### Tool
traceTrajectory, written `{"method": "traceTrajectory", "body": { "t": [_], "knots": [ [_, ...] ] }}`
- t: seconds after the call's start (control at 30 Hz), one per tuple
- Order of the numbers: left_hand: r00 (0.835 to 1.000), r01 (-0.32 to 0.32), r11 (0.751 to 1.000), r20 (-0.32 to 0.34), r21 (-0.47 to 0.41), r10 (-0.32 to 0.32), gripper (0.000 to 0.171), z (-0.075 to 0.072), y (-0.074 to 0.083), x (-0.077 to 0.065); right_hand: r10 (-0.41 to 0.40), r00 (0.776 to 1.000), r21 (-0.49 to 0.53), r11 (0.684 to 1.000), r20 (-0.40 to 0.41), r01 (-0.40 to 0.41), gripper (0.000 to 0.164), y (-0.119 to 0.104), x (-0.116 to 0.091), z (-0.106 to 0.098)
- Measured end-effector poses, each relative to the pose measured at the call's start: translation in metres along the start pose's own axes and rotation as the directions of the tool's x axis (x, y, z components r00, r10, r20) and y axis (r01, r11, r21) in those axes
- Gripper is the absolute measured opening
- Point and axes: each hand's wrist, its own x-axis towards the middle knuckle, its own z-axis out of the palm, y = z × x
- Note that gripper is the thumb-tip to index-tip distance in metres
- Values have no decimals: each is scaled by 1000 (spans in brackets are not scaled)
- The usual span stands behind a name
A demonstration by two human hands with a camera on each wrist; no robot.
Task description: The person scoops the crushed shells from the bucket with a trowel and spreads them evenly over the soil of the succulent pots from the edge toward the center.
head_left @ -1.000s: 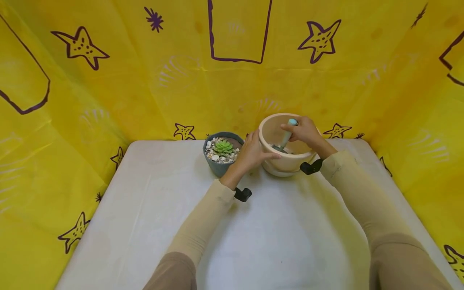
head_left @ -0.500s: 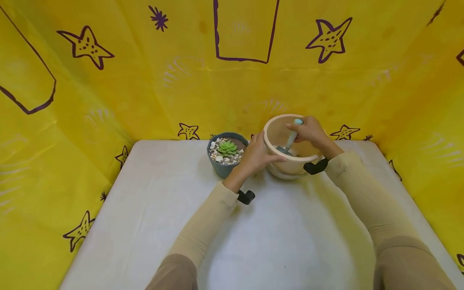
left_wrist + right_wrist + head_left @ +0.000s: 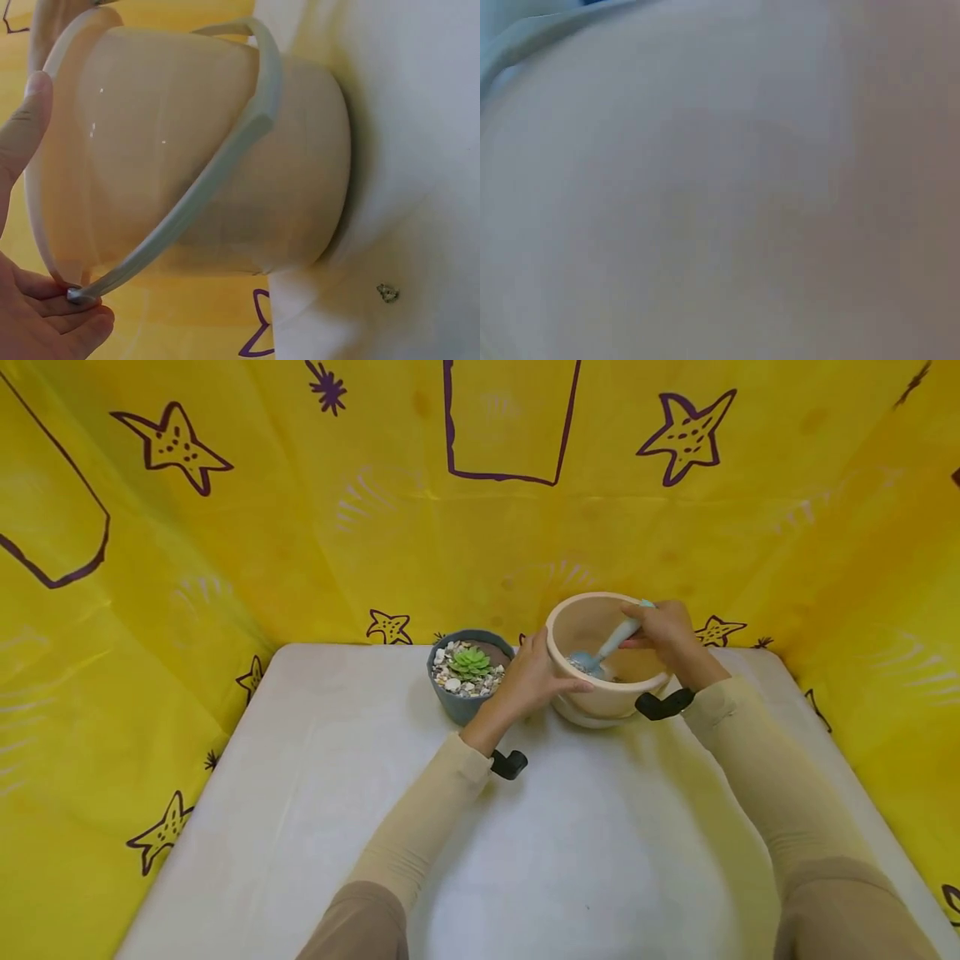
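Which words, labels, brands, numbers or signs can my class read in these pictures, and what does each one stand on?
None: no word, label, brand, number or sign can be read.
Yellow sheet backdrop: only drawings, such as purple-outlined starfish.
Round cream plastic bucket, pale-blue long-handled scoop and round blue-grey pot: no lettering visible on the parts shown.
Right wrist view: too blurred to read anything.
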Motion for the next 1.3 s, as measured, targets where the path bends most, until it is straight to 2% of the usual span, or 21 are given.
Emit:
{"method": "traceTrajectory", "body": {
  "t": [0.17, 0.3, 0.43, 0.5, 0.63, 0.83, 0.93, 1.1, 1.3],
  "knots": [
    [1000, 21, 1000, -21, -8, -21, 120, 3, 2, -3, 32, 999, 144, 989, -13, -29, 27, -9, -5, -12],
    [999, 39, 999, -27, -14, -39, 123, 7, 5, -3, 72, 997, 191, 979, -4, -70, 33, -10, -6, -22],
    [999, 45, 999, -23, -22, -45, 124, 13, 8, -1, 101, 995, 241, 965, 13, -101, 22, -7, -8, -31],
    [999, 43, 999, -23, -24, -44, 124, 17, 9, 0, 113, 993, 266, 957, 21, -115, 22, -5, -8, -36],
    [998, 45, 999, -30, -15, -46, 124, 20, 11, 0, 141, 988, 317, 936, 68, -155, 31, -5, -9, -44],
    [999, 21, 999, -33, 34, -20, 123, 18, 12, 2, 185, 967, 348, 907, 177, -238, 35, -9, -7, -60],
    [1000, 6, 1000, -5, 27, -6, 121, 15, 11, 3, 185, 961, 395, 882, 207, -255, 35, -11, -3, -68],
    [998, 45, 999, 50, -25, -44, 118, 12, 8, 3, 196, 952, 490, 822, 234, -290, 32, -10, 1, -77],
    [998, 48, 998, 48, -46, -45, 114, 8, 7, 1, 200, 953, 581, 758, 228, -298, 21, -8, -2, -85]
  ]
}}
